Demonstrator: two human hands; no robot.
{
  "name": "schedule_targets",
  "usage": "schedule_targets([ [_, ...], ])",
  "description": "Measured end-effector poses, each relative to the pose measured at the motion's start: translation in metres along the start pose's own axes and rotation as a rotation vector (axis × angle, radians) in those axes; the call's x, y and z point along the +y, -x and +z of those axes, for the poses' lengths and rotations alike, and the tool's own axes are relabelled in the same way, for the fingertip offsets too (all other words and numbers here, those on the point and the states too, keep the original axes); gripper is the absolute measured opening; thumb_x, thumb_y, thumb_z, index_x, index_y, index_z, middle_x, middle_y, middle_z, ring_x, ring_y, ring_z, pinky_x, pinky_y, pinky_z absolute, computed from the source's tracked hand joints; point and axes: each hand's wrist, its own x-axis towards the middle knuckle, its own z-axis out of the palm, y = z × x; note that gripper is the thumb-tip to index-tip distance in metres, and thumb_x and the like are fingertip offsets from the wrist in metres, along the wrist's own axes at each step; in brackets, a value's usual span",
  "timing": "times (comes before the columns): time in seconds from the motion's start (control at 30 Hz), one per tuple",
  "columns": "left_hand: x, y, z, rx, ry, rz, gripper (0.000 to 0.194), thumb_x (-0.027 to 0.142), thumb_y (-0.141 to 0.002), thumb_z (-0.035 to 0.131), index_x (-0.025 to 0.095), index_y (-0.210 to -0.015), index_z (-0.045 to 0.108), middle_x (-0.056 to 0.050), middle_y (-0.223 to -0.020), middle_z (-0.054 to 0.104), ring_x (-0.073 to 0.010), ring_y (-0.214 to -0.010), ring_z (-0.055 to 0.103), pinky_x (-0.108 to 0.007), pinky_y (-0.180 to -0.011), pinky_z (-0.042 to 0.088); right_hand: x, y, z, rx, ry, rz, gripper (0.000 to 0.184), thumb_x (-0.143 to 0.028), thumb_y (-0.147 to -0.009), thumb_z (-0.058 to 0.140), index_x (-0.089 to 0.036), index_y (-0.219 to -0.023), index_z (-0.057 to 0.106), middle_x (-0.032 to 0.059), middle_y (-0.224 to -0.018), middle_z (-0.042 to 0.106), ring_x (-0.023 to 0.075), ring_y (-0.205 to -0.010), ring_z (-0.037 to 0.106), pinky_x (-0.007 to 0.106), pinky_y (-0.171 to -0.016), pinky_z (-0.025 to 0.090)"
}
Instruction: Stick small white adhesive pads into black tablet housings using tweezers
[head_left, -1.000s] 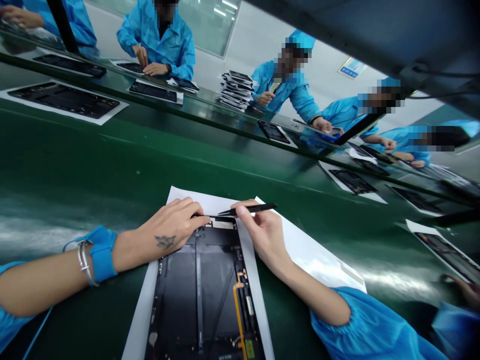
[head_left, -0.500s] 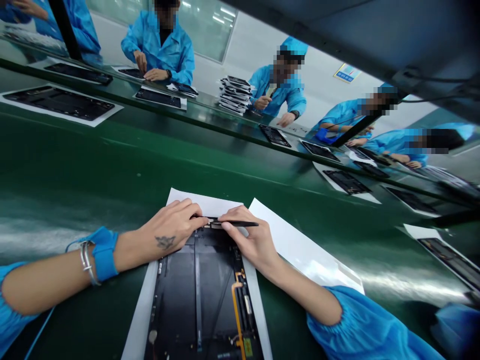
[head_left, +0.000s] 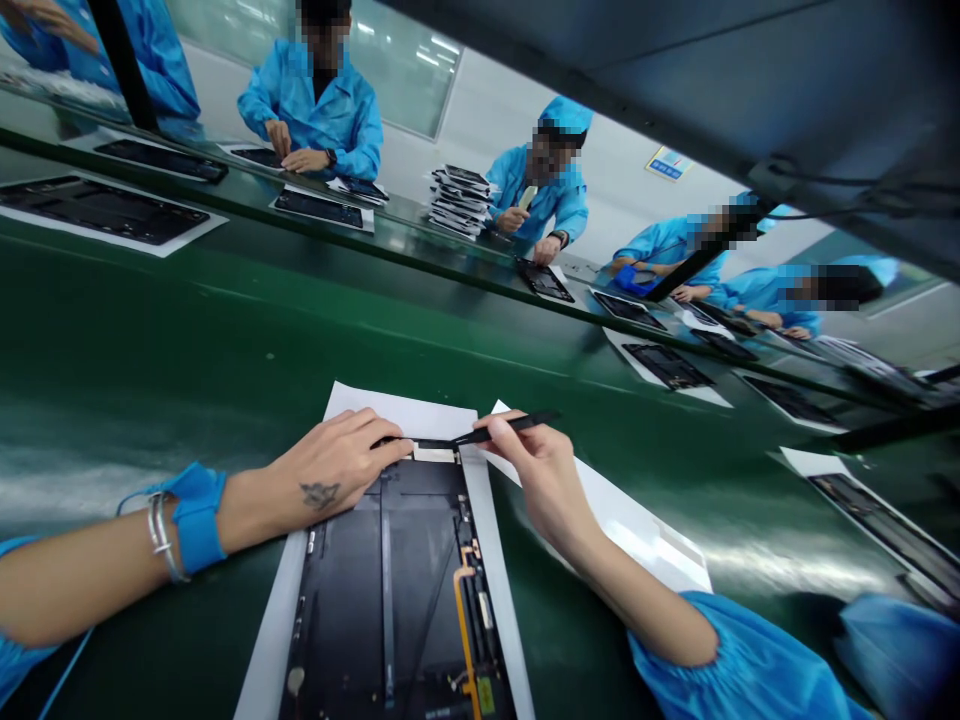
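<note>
- Right fingers (head_left: 536, 440) pinch black tweezers (head_left: 510, 430) firmly, tips reaching left
- Left fingertips (head_left: 394, 447) curl down on the tablet's upper edge, just beside those tips; whether they grip anything is too small to tell
- The open tablet (head_left: 337, 600) lies low centre on a white paper sheet (head_left: 375, 415), on a green conveyor belt (head_left: 150, 340)
- A co-worker (head_left: 315, 110) sits across, upper left

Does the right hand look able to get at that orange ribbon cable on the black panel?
Probably yes. The right hand, holding black tweezers, sits beside the black panel, and nothing lies over the orange ribbon cable, leaving the way free.
</note>
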Motion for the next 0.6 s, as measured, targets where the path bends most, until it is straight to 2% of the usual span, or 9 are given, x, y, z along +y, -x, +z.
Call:
schedule_targets([
  [0.07, -0.001, 0.0, 0.0, -0.039, -0.008, 0.007, 0.048, -0.001, -0.086, 0.05, 0.018, -0.129, 0.061, -0.01, -0.122, 0.063, -0.0242, -0.104, 0.057, -0.036, -0.086, 0.05, 0.005, 0.0, -0.007, 0.068, -0.074, 0.106, 0.039, -0.058, -0.081, 0.075, -0.02, -0.081, 0.076, 0.0038, -0.08, 0.07, 0.0195, -0.078, 0.065, 0.034, -0.081, 0.054],
  [0.2, -0.003, 0.001, 0.005, -0.058, -0.036, -0.02, 0.051, 0.001, -0.087, 0.048, 0.025, -0.13, 0.061, -0.007, -0.12, 0.062, -0.0236, -0.102, 0.055, -0.033, -0.081, 0.045, 0.012, -0.002, -0.01, 0.065, -0.108, 0.205, 0.045, -0.062, -0.075, 0.078, -0.018, -0.079, 0.076, 0.004, -0.075, 0.068, 0.0185, -0.075, 0.064, 0.035, -0.081, 0.055],
  [0.37, -0.003, 0.0, 0.007, -0.059, -0.038, -0.027, 0.052, 0.001, -0.086, 0.045, 0.025, -0.129, 0.062, -0.007, -0.118, 0.062, -0.0227, -0.102, 0.054, -0.033, -0.081, 0.043, 0.01, -0.002, -0.005, 0.042, -0.067, 0.17, 0.042, -0.06, -0.076, 0.078, -0.018, -0.074, 0.075, 0.0047, -0.079, 0.069, 0.0181, -0.075, 0.062, 0.032, -0.079, 0.053],
  [0.6, -0.002, -0.001, 0.004, -0.038, -0.029, -0.01, 0.054, -0.002, -0.084, 0.045, 0.023, -0.128, 0.063, -0.007, -0.116, 0.062, -0.0233, -0.101, 0.054, -0.034, -0.081, 0.043, 0.011, 0.002, 0.001, 0.074, -0.141, 0.14, 0.039, -0.058, -0.077, 0.077, -0.018, -0.075, 0.075, 0.0023, -0.07, 0.065, 0.0178, -0.073, 0.06, 0.031, -0.077, 0.049],
])
